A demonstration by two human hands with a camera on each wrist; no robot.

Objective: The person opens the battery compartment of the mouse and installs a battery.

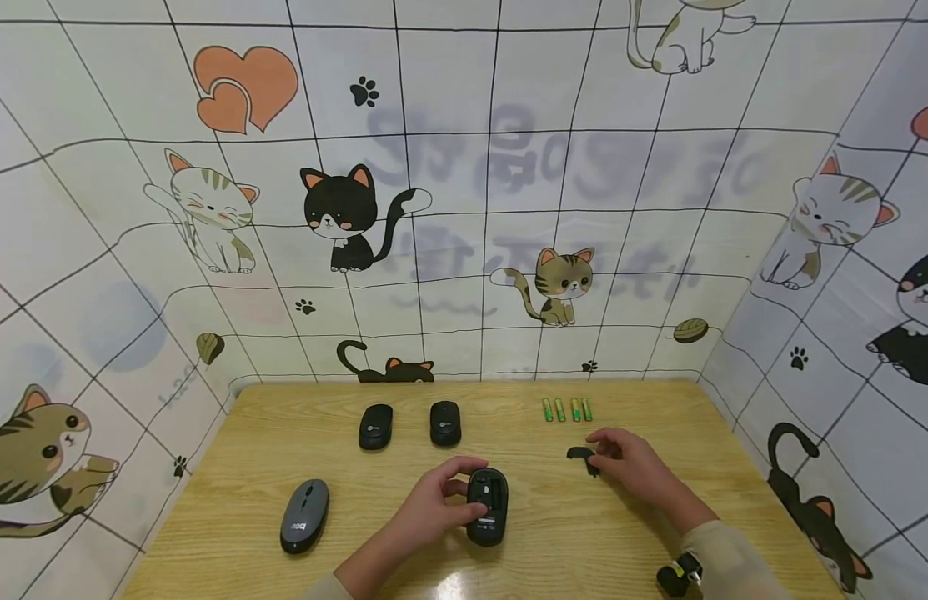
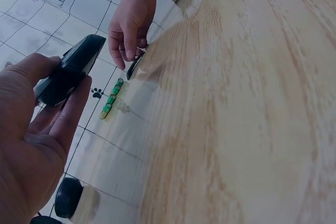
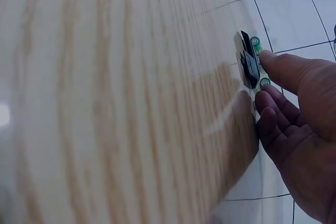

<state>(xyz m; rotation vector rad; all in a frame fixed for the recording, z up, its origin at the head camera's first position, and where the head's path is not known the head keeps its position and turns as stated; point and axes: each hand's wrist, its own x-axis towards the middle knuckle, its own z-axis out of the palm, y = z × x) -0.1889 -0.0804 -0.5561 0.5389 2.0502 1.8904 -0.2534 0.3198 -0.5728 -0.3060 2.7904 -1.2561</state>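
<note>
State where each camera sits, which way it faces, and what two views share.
Head: worn on the head, facing forward and down at the wooden table; left hand, right hand and sleeves show.
Left wrist: worn there, looking at the computer mouse in the left hand; both hands show.
Right wrist: worn there, looking across the table toward the black battery cover; only the right hand shows.
Head and left wrist both show that mouse.

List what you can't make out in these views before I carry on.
Head: label print on the held mouse, too small.
Head: that mouse's other side, facing away from the camera.
Head: whether the right hand grips the black cover; its fingers hide one end.
Right wrist: some batteries, behind the cover and thumb.
Left wrist: the rest of a dark object, cut off by the bottom edge.
</note>
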